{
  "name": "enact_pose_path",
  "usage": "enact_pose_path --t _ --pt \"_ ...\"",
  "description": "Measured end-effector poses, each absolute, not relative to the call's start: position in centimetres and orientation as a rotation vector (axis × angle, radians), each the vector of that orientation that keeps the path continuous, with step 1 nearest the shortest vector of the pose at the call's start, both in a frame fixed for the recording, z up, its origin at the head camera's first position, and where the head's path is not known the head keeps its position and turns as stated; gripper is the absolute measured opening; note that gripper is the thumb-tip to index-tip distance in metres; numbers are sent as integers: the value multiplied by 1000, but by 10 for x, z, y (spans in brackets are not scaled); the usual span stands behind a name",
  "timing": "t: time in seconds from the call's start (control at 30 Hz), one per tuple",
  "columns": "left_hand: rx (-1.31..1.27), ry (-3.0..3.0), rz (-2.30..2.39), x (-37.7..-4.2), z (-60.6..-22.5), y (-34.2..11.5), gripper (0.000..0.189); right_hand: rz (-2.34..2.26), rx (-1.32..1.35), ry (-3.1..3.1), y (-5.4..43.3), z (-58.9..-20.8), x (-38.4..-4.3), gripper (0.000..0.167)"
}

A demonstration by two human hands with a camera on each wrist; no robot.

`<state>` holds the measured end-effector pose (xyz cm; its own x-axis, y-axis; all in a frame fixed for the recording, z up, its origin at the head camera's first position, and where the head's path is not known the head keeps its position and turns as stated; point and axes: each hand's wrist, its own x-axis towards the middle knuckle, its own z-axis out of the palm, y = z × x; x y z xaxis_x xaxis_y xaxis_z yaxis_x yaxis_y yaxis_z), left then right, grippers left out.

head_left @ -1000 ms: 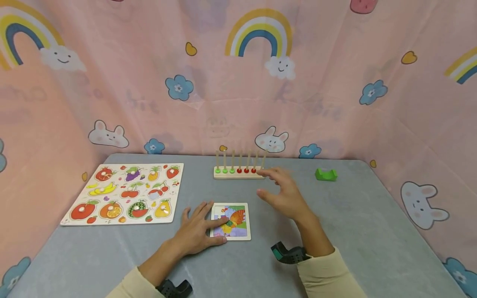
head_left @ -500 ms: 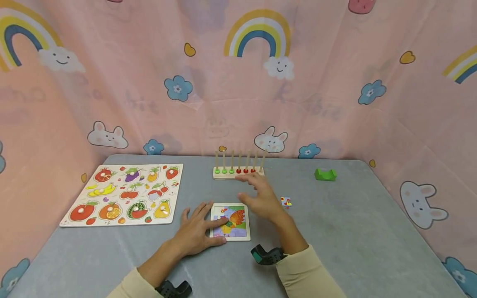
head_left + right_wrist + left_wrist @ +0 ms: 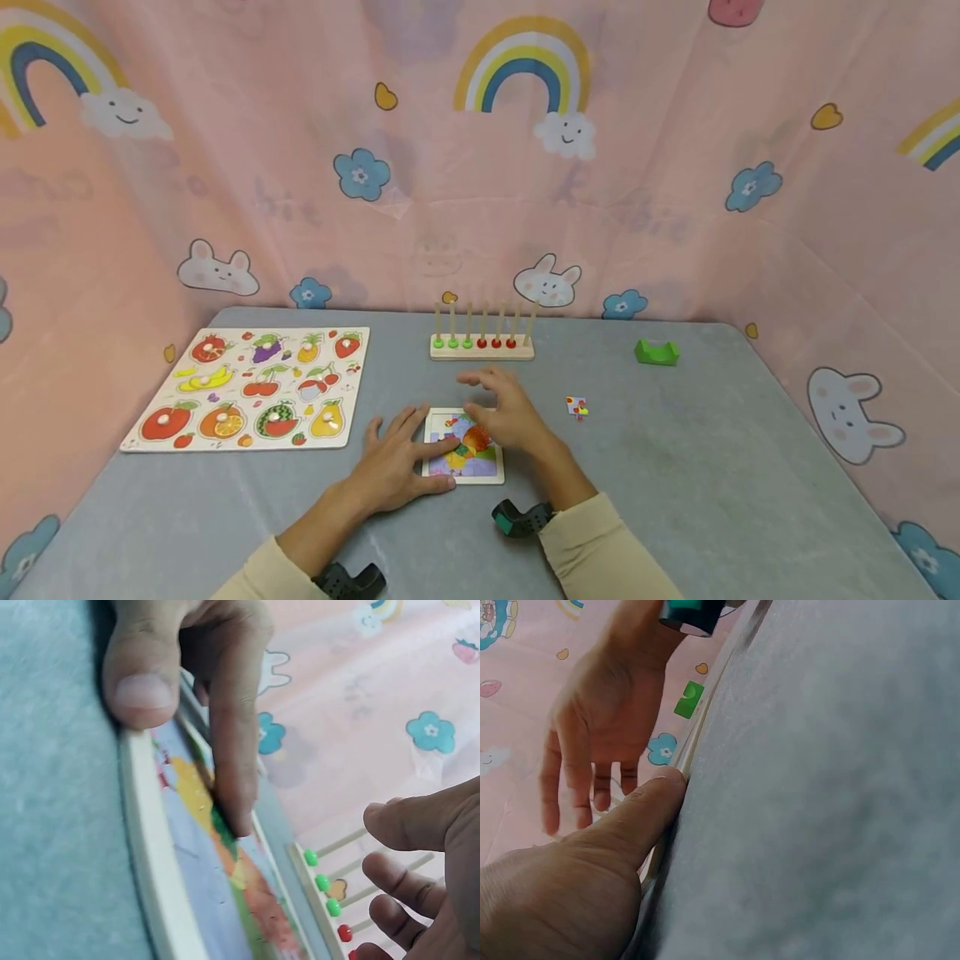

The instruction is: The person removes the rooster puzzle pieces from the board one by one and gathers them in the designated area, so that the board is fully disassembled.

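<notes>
Cream-rimmed jigsaw puzzle [image 3: 476, 463] lay flat on grey table [image 3: 697, 475]; left hand [image 3: 392, 468] rested on it, fingers spread; right hand [image 3: 512, 417] hovered above, fingers loosely bent, nothing visibly held; puzzle judged light, stiff, best gripped by opposite rims

The puzzle tray [image 3: 480, 481] has a smooth rim of pale wood around a printed picture [image 3: 202, 862] with a slight sheen. The surface [image 3: 712, 467] looks matt and faintly mottled. Bare wood forms the peg rack [image 3: 482, 354]; its beads [image 3: 496, 343] look like glossy plastic, as does the green block [image 3: 657, 353]. The backdrop [image 3: 660, 167] is creased cloth, the sleeves [image 3: 607, 550] matt fabric.
</notes>
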<state>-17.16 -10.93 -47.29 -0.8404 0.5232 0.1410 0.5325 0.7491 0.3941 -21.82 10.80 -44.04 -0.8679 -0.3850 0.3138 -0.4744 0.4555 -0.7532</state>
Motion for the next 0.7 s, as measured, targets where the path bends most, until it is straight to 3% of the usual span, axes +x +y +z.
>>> enact_pose_path --t 0.23,0.7 --pt "-888 -2917 -663 -172 -471 -109 57 1369 708 -2723 104 -451 -218 33" --pt "-902 -2918 -655 -171 -471 -109 57 1123 713 -2881 100 -459 -217 10"
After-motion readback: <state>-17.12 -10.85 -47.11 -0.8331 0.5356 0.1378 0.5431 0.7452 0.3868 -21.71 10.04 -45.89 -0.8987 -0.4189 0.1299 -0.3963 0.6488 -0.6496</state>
